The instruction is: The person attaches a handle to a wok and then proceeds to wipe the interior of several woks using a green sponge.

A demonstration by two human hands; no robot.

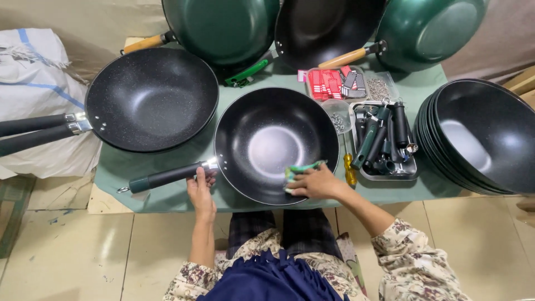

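Fingers of my left hand [202, 187] close around the dark green handle [167, 177] of the black speckled non-stick wok [276, 145], so the pan stays steady on the green tablecloth [167, 192] in front of me. My right hand [317, 184] presses a folded green cloth [298, 174] against its inner wall near the rim, while a steel tray of spare handles [384, 142] waits just beside.

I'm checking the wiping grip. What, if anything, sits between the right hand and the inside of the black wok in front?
Only the green cloth: the right hand presses it against the near inner wall of the wok. The left hand grips the wok's handle directly, with nothing between.
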